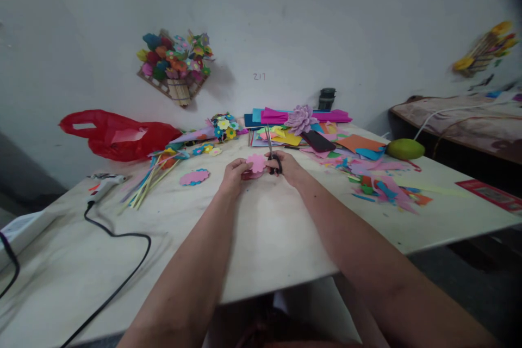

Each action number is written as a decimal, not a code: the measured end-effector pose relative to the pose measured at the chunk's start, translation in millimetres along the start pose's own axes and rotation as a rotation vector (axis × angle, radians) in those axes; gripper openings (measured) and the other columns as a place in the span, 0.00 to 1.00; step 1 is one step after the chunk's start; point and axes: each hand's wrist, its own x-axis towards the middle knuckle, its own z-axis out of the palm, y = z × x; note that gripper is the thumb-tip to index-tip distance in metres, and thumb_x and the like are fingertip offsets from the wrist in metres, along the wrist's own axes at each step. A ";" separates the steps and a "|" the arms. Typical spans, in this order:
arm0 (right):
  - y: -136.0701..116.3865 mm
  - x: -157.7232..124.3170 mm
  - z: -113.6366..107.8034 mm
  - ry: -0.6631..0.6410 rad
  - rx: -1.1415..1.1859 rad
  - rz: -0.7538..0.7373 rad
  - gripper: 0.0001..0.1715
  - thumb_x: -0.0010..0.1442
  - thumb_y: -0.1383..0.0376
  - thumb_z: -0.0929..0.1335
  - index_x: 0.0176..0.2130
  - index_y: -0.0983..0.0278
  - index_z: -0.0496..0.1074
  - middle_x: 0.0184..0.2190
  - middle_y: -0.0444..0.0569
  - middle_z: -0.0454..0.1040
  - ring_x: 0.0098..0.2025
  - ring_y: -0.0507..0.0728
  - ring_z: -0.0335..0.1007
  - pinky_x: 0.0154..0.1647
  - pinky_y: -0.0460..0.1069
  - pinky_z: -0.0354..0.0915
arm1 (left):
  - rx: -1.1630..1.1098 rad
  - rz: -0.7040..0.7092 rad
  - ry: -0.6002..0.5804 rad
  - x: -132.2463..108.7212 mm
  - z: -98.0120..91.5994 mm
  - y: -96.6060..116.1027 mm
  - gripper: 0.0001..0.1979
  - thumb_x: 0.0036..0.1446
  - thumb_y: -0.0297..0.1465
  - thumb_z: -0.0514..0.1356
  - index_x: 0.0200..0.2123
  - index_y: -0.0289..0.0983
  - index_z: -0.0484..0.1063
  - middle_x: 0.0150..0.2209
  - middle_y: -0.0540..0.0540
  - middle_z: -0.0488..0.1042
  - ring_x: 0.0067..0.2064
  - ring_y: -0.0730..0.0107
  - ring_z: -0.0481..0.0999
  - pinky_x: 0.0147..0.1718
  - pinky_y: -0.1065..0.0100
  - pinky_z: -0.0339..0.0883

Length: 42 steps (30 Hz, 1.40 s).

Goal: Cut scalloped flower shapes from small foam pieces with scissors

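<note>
A pink scalloped paper flower [256, 163] is pinched in my left hand [235, 173] above the middle of the table. My right hand [286, 166] grips black-handled scissors [269, 142], their blades pointing up and away from me. The fingertips of my right hand are close to the flower's right edge; whether they touch it I cannot tell. More pink paper shows beneath the flower. To the left on the table lie other cut flowers, pink over blue [194, 176].
A glue gun [106, 187] with a black cord lies at the left, near a red plastic bag [122, 138] and paper strips [153, 179]. Paper scraps [387, 187], a phone [318, 141], a purple flower [302, 119] and a green mango-like fruit [405, 149] are at the right and back.
</note>
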 end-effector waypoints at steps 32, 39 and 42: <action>-1.3 1.0 7.1 0.037 0.027 -0.084 0.21 0.36 0.70 0.73 0.34 0.64 0.68 0.17 0.36 0.66 0.20 0.50 0.67 0.21 0.44 0.60 | 0.013 -0.097 -0.010 -3.1 2.8 4.3 0.08 0.32 0.27 0.66 0.19 0.34 0.69 0.20 0.49 0.72 0.25 0.69 0.73 0.32 0.63 0.72; -3.2 -0.1 7.3 0.062 0.023 -0.075 0.21 0.37 0.70 0.74 0.35 0.64 0.69 0.17 0.36 0.66 0.18 0.49 0.66 0.20 0.43 0.59 | 0.048 -0.103 -0.053 -6.2 3.7 5.7 0.10 0.33 0.28 0.68 0.20 0.34 0.69 0.21 0.48 0.73 0.25 0.70 0.74 0.32 0.65 0.71; -2.2 0.2 6.6 0.061 0.035 -0.078 0.21 0.38 0.70 0.73 0.35 0.64 0.68 0.16 0.36 0.67 0.17 0.49 0.66 0.19 0.43 0.58 | 0.042 -0.088 -0.041 -6.8 3.9 6.2 0.10 0.32 0.28 0.67 0.20 0.34 0.69 0.21 0.48 0.73 0.25 0.69 0.75 0.32 0.64 0.71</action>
